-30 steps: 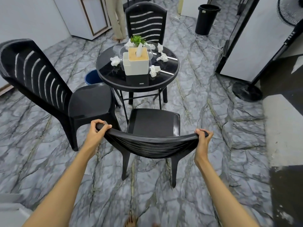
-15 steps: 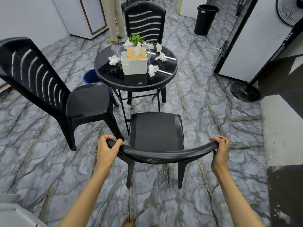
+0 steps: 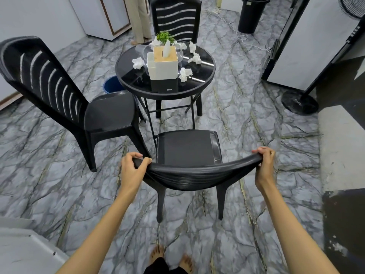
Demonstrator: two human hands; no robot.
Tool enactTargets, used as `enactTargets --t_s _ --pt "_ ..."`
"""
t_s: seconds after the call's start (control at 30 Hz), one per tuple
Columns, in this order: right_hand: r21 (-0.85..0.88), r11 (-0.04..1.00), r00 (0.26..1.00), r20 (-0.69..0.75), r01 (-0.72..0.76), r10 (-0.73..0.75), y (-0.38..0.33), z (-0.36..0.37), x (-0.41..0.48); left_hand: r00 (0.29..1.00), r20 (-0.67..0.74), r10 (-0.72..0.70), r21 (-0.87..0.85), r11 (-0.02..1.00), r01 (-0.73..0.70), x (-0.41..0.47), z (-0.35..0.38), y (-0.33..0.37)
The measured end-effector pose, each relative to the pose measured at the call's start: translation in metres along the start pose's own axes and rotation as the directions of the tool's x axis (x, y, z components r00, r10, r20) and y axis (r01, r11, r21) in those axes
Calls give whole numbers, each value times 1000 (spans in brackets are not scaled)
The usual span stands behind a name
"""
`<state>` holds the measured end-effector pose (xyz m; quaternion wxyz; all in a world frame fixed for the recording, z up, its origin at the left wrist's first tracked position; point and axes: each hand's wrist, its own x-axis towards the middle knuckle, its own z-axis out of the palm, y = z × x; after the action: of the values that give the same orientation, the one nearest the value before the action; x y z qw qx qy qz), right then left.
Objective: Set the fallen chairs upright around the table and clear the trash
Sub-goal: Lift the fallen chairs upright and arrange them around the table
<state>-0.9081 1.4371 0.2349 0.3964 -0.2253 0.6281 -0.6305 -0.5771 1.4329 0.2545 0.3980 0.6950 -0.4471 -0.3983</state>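
A black plastic chair (image 3: 187, 149) stands upright just in front of me, its seat facing the round black table (image 3: 205, 84). My left hand (image 3: 131, 171) grips the left end of its backrest top and my right hand (image 3: 263, 167) grips the right end. A second black chair (image 3: 106, 113) stands upright at the table's left, a third (image 3: 174, 18) behind the table. Several crumpled white tissues (image 3: 185, 74) lie on the tabletop around a white tissue box (image 3: 163, 63) and a small green plant (image 3: 165, 36).
A blue bin (image 3: 112, 84) sits on the floor left of the table, a black bin (image 3: 251, 14) at the back right. A fan base (image 3: 299, 102) stands on the right. A person's legs (image 3: 140, 18) are at the back. My bare feet (image 3: 169, 260) are below.
The chair I hold has tipped up from leaning back and now stands level on the floor, nearer to me; both hands stayed on the backrest.
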Motion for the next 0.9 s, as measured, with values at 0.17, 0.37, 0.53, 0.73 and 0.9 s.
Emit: enactTargets --t_s 0.17,0.37,0.53,0.73,0.9 --pt "50 999 1000 -10 13 -12 -22 8 30 988 139 68 -64 996 -60 1 11 7" --pt "43 999 999 -30 -8 9 -25 -3 62 972 195 130 -170 981 -97 -3 39 5" --pt "35 999 1000 -16 -4 4 -17 -11 69 973 178 147 -253 962 -99 2 47 3" --pt "-40 996 996 55 77 -75 -18 -15 84 990 78 116 -281 955 -90 7 54 6" --pt "53 993 986 120 107 -113 -26 -7 101 989 -128 71 -288 952 -106 5 69 27"
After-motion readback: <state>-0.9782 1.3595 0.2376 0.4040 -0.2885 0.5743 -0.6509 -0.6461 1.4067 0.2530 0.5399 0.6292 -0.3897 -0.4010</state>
